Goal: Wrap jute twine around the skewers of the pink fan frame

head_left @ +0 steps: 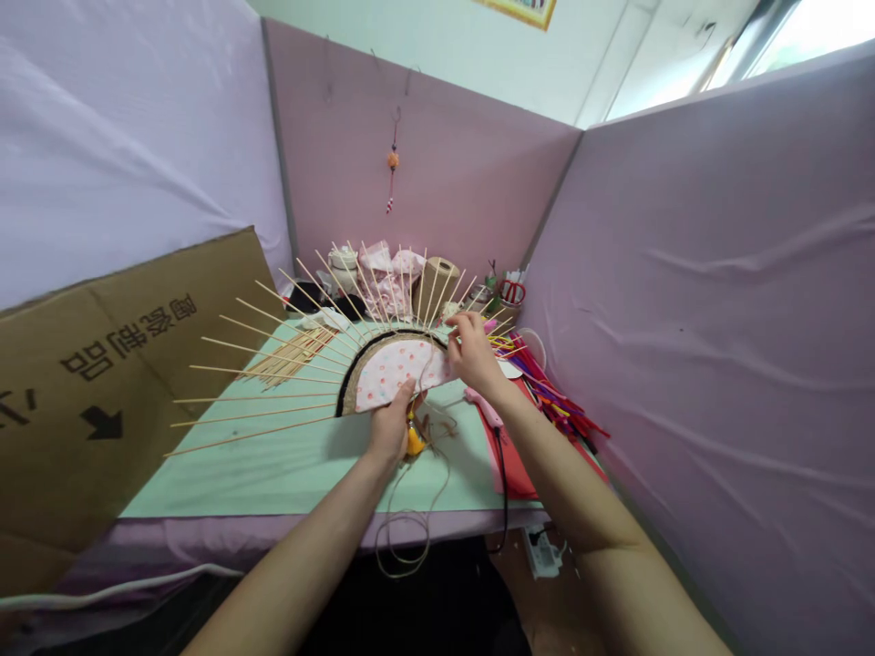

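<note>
A: Where's the fabric half-disc (396, 369)?
B: Held upright just above the green mat (273, 465), mid-table. Bamboo skewers (273, 351) fan out from its rim.
A: Hands?
B: Left hand (391, 426) is clamped on the bottom edge, thumb on the dotted fabric. Right hand (473, 351) has its fingertips pinched at the right rim; whether on rim or cord, can't tell.
A: Around it?
B: Jute cord (410, 538) hangs over the table edge. Pink glue gun (482, 405) just beside the right wrist, pipe cleaners (561, 401) further right, cardboard sheet (102, 383) leaning far left.
</note>
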A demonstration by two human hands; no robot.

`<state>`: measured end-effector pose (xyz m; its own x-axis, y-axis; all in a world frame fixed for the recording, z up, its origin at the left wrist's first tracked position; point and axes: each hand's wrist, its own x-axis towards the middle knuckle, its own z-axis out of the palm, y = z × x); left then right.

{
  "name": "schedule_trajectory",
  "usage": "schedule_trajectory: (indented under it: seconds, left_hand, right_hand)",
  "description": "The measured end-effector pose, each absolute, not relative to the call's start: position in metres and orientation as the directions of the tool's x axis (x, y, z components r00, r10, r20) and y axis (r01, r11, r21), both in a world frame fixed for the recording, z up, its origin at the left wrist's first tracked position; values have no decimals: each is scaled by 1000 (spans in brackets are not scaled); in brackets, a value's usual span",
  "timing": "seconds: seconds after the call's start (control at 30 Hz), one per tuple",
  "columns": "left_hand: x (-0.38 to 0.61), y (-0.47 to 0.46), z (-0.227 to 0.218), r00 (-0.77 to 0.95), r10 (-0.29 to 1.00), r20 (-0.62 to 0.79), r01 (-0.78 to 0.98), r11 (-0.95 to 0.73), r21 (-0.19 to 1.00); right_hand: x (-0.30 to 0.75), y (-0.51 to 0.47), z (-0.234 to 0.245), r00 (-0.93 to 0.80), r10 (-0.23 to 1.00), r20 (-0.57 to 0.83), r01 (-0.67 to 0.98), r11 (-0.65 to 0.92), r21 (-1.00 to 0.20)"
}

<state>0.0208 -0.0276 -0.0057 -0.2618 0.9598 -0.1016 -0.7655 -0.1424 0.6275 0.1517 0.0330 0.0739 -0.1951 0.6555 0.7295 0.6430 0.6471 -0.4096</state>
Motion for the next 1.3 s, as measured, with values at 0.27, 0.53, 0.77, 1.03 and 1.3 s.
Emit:
schedule_trajectory:
  seconds: [0.27,0.53,0.77,1.03,1.3]
  left_hand:
    - [21,-26,-8,-261,960,-101,-781,-148,606]
    - [20,-30,0,-246,967,-70,-791,-158,592]
    - [19,-30,0,-224,974,-20,-793,-170,585]
    - [17,-25,-3,-230,970,-81,-821,-149,551]
    - [15,-28,-3,-190,981,-39,-832,-140,536]
  right_hand:
    - [152,14,81,71,550,832,498,703,-508]
    - [139,-7,57,57,691,720,591,558,-582]
    - [122,-4,68,127,661,739,510,596,-621]
    - [157,-45,81,-237,752,614,352,656,-668]
    - [146,-19,70,183,632,753,376,663,-647]
